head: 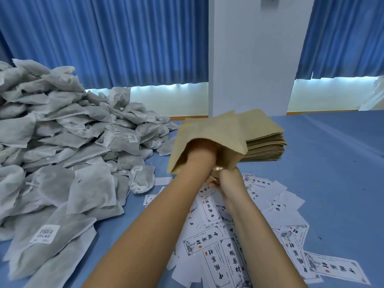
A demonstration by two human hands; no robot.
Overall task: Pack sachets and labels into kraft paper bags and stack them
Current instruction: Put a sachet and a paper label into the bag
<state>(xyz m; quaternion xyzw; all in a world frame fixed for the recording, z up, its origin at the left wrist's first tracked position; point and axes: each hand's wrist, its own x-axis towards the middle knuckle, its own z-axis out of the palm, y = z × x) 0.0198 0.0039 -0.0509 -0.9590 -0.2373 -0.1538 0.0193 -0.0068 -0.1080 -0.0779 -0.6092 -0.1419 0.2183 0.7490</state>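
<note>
Head view. The printed labels [218, 246] lie scattered on the blue desk [332, 163], on the near side of the stack of flat kraft bags [266, 142]. Each carries large brush characters that read 中国药材, a small red seal and an ink drawing inside a thin border. Their smaller print is too fine to read. To the left of the stack rises a big heap of grey-white sachets [62, 125]. Some bear a white sticker [44, 233] with a barcode and writing too small to make out.

Just in front of the stack, one kraft paper bag [207, 132] is held above the desk with its mouth toward the camera. The left forearm [187, 177] reaches straight into it. The left grip is hidden inside the bag, so how far it is open cannot be told. The right grip [228, 181] sits at the bag's lower mouth edge, fingers curled and pinching the paper, over the far end of the labels.

Behind the stack stand a white pillar [249, 59] and blue curtains [104, 38].
</note>
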